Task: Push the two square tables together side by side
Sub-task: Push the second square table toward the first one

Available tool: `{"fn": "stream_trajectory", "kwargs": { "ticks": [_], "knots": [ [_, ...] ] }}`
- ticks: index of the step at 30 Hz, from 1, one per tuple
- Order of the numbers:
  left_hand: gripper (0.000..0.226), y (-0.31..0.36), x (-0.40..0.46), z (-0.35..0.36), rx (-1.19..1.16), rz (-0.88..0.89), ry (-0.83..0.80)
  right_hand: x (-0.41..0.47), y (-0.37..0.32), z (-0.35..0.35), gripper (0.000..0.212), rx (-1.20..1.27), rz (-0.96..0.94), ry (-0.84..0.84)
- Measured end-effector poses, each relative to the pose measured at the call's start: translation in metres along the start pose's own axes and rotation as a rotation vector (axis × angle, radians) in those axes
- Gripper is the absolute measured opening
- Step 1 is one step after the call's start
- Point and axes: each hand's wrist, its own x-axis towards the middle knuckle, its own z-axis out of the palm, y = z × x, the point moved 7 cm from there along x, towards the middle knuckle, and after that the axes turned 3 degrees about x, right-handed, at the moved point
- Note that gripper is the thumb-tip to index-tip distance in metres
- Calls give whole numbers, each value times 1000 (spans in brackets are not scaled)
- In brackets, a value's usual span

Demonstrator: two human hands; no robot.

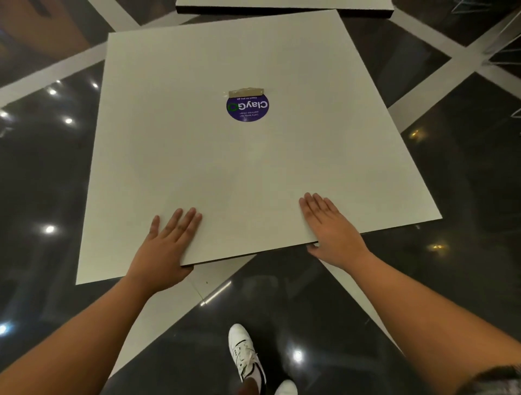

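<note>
A white square table (197, 158) fills the middle of the head view, with a round purple sticker (247, 108) taped near its centre. My left hand (165, 245) grips its near edge, fingers flat on top and thumb under the rim. My right hand (331, 228) holds the same edge further right, fingers on top, thumb below. A second white table (282, 3) shows only its near edge at the top of the view. The near table sits skewed to it, its far right corner almost touching, with a wedge-shaped gap of floor widening to the left.
The floor (42, 169) is dark, glossy tile with broad white stripes and reflected ceiling lights. My white shoes (245, 355) stand just behind the near table. Thin white chair or stand legs (504, 42) show at the upper right.
</note>
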Motion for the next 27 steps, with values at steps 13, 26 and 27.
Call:
{"fn": "stream_trajectory", "kwargs": {
  "ticks": [13,26,27],
  "knots": [
    [124,-5,3,-2,46,103,129,8,-1,5,108,13,-17,114],
    [99,-59,14,-11,100,168,43,31,-43,6,106,-43,40,282],
    [98,-65,16,-11,107,174,43,34,-47,6,106,-48,46,284]
  ]
}}
